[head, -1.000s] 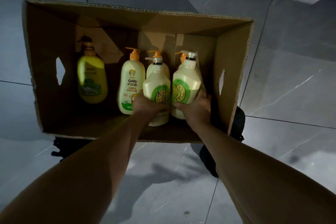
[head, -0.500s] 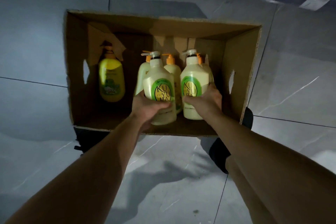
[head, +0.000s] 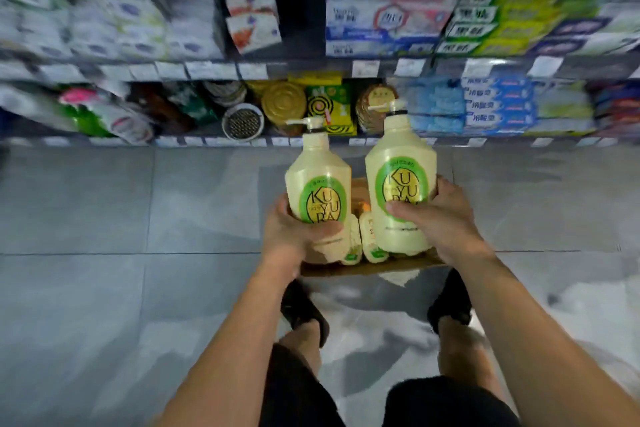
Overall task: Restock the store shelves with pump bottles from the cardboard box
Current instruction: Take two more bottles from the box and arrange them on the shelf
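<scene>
1. The left hand (head: 294, 236) wraps around the left pump bottle (head: 318, 177) and holds it upright.
2. The right hand (head: 440, 218) wraps around the right pump bottle (head: 398, 166), held a bit higher.
3. Both round green labels say "KUYURA".
4. Both bottles are over the cardboard box (head: 363, 269), where more bottles (head: 370, 239) sit.
5. The store shelves (head: 242, 69) are ahead, and their tags are too blurry to read.
</scene>
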{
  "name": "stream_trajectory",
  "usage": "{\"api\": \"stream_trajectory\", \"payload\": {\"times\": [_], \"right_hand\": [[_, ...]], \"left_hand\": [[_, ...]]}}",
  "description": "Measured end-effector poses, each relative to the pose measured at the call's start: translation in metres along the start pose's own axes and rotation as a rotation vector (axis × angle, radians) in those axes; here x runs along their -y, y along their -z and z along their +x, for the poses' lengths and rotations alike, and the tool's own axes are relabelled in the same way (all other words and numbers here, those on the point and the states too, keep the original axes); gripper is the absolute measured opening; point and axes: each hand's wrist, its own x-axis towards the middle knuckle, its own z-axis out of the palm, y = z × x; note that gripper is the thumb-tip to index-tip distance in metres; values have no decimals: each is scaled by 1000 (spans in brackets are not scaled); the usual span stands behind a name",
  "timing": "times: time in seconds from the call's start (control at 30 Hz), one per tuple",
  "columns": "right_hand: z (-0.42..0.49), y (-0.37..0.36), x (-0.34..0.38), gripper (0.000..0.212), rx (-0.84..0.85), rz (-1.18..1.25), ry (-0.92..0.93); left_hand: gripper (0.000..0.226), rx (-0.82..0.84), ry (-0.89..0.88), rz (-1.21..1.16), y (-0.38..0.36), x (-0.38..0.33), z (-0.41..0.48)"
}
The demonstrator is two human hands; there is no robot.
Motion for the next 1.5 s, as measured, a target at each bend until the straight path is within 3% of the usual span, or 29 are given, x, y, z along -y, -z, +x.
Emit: {"api": "stream_trajectory", "payload": {"times": [0.1,0.17,0.23,0.33,0.47,0.57,0.7,0.8,0.97,1.1,1.27,1.5], "right_hand": [[-62,3,65,44,-66,55,82],[-98,9,98,58,-98,101,139],[-130,18,128,57,-117,146,217],[-174,36,166,49,-104,171,362],[-223,63,198,42,13,254,529],[-251,74,206,50,105,289,615],[-282,75,204,56,215,335,660],[-299,64,196,57,256,307,669],[-315,27,193,54,309,276,661],[-327,-25,196,77,384,334,635],[-347,-118,204,81,497,510,552],[-376,-227,225,90,388,542,546]], "left_hand": [[56,-7,-112,32,26,-76,-51],[60,-35,-188,0,39,-117,-84],[72,-38,-283,-31,46,-151,-119],[69,-23,-415,-82,50,-184,-174],[70,-37,-532,-154,40,-197,-244],[74,-86,-575,-189,34,-195,-287],[66,-166,-594,-214,45,-181,-328],[73,-204,-588,-231,65,-169,-350],[78,-272,-579,-280,116,-155,-363],[77,-290,-592,-299,169,-149,-367],[78,-278,-626,-215,259,-152,-367],[66,-197,-623,-136,373,-170,-357]]}}
